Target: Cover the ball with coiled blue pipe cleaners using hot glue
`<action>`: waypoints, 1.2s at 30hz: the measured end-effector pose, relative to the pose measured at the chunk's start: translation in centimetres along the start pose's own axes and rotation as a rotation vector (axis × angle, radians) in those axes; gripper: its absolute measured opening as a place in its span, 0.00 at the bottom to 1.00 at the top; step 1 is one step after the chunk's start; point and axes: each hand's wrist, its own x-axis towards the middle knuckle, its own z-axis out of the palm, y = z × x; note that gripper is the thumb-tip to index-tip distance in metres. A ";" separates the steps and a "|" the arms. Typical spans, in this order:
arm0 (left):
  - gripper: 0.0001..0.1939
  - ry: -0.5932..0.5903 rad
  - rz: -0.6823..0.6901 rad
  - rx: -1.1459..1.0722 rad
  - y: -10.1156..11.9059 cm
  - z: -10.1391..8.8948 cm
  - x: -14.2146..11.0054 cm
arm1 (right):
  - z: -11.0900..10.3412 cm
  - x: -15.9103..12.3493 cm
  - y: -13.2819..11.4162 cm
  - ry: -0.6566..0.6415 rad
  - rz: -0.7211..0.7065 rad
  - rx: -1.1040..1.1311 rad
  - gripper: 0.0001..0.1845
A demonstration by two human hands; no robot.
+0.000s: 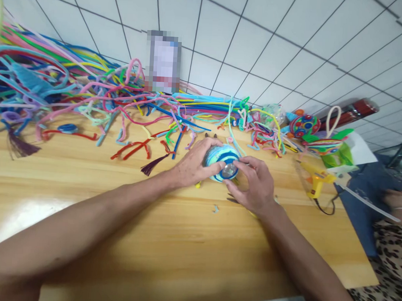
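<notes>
A round object wrapped in blue and pale green pipe cleaners (217, 156) sits between my hands over the wooden table. Its near end shows a clear, shiny disc ringed in dark blue. My left hand (198, 161) is closed round its left side, the thumb lying across the front. At the right rim, the fingertips of my right hand (256, 180) pinch its edge. A pale green pipe cleaner (230, 120) rises behind it. Dark tips of a tool (232, 198) show beside my right hand, the rest hidden under it.
Many coloured pipe cleaners (99, 89) lie heaped along the tiled wall. A yellow glue gun (318, 180) with a cord rests at the right. Dark tassels (155, 164) lie left of my hands. Another person's arm (400, 199) is at the right edge.
</notes>
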 end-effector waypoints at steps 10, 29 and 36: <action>0.23 -0.006 0.132 0.102 -0.1 0.1 -0.1 | -0.5 -0.4 -0.9 -0.001 0.038 0.004 0.33; 0.24 -0.002 0.184 0.124 -0.2 0.2 -0.3 | -0.8 -0.5 -1.2 -0.017 0.093 0.103 0.32; 0.24 -0.011 0.166 0.120 -0.2 0.2 -0.4 | -1.0 -0.4 -1.4 -0.036 0.139 0.147 0.29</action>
